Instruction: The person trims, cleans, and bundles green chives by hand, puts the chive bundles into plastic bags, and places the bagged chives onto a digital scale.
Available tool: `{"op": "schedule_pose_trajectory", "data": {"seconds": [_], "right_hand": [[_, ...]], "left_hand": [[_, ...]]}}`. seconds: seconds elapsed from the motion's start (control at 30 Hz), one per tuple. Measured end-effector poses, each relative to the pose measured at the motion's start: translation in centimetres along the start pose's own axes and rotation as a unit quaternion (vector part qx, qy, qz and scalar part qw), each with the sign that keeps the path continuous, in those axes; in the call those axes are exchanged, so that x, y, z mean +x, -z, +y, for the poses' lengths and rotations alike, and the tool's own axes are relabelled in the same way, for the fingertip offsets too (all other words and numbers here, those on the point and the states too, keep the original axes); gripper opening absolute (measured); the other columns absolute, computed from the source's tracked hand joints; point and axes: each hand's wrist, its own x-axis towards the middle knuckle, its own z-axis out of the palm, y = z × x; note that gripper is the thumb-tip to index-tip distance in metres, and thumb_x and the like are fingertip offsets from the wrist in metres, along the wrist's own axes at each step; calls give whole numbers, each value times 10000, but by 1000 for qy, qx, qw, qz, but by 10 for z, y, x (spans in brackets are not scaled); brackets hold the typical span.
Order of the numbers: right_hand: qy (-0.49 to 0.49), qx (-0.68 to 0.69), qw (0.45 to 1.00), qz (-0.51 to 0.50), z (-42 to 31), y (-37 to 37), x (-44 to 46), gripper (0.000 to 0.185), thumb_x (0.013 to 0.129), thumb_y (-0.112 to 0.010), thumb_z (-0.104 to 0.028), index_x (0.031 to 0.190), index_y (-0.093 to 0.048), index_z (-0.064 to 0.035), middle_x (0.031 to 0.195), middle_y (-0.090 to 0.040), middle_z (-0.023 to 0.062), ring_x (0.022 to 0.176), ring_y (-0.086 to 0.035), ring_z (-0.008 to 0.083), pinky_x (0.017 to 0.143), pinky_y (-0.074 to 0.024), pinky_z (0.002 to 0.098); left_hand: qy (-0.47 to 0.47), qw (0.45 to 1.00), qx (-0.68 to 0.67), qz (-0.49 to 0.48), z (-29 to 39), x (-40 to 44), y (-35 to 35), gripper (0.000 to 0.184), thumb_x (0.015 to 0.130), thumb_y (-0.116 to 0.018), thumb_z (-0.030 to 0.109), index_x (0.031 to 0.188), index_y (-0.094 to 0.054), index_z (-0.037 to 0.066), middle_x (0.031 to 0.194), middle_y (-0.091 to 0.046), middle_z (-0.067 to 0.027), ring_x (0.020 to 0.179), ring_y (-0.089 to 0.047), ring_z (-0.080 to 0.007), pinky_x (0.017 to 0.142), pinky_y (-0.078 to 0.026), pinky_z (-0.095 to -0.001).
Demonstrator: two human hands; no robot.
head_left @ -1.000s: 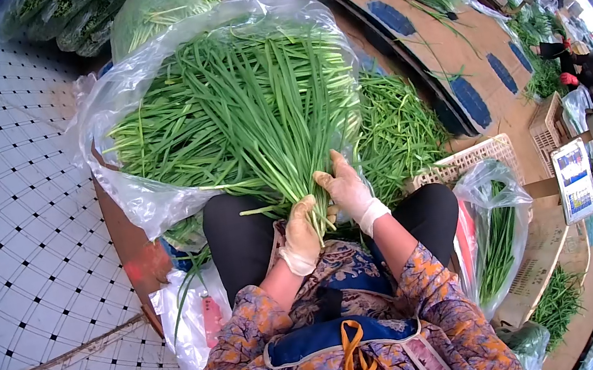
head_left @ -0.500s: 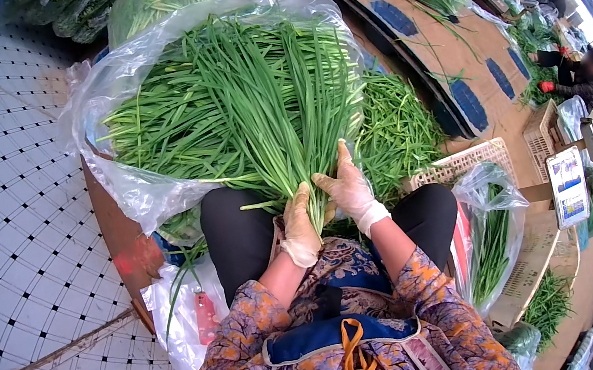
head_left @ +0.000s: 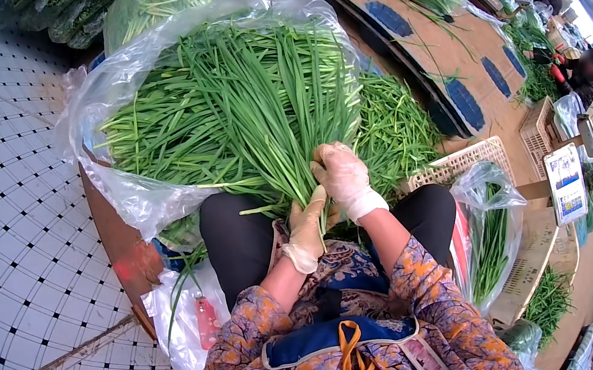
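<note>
A long bunch of green chives (head_left: 253, 114) fans out away from me over a big heap of the same leaves in a clear plastic bag (head_left: 135, 204). My left hand (head_left: 309, 231), in a thin pale glove, is closed around the stem ends just above my lap. Also gloved, my right hand (head_left: 345, 181) lies against the right side of the bunch with its fingers curled in on the stems. Its fingertips are partly hidden, but they pinch some of the stalks.
Loose greens (head_left: 397, 129) lie right of the bag, beside a cream plastic crate (head_left: 465, 161). A bagged bundle (head_left: 491, 246) stands by my right knee. A white bag (head_left: 186, 321) with a red item is at my left. Co-workers (head_left: 584, 74) sit at the far right.
My right hand has shifted slightly up the stems, and its fingers have curled in from a straighter pose. The left hand keeps its hold, its thumb a little further right.
</note>
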Motion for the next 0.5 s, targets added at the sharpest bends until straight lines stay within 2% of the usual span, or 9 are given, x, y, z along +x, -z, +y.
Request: {"op": "schedule_pose_trajectory", "data": {"seconds": [0.07,0.2,0.3,0.4,0.5], "right_hand": [[12,13,1000,15,1,4,-5,135,739,-649,-129,806,-573,-41,795,-563,137,790,-551,308,706,-444,387],[-10,81,996,45,1,10,-12,149,747,-653,-141,788,-559,-32,773,-556,131,760,-546,302,680,-444,380],[-28,56,998,30,-1,12,-7,162,755,-655,-156,789,-557,-31,773,-555,129,759,-546,298,677,-443,376],[-42,29,999,-2,-1,13,5,188,751,-651,-203,776,-553,-44,763,-569,145,790,-561,316,701,-454,394],[-83,133,986,-50,11,7,11,213,761,-656,-216,785,-565,-26,793,-591,156,759,-572,299,675,-449,375]], "left_hand": [[6,1000,11,-1,0,4,0,225,899,-500,168,1105,-496,77,893,-606,-34,639,-578,-135,496,-466,-238],[18,1000,-4,3,4,3,-1,218,899,-492,151,1102,-494,71,888,-611,-47,643,-587,-141,476,-459,-242],[26,1000,10,6,1,2,-1,228,907,-486,165,1116,-487,72,880,-613,-57,661,-602,-149,485,-463,-236],[-4,1000,6,-30,-1,-2,-3,232,914,-488,192,1110,-484,68,882,-612,-65,680,-620,-160,497,-469,-221],[-5,1000,29,3,2,-7,-2,238,921,-488,226,1096,-484,65,873,-609,-63,683,-631,-165,504,-470,-212]]}}
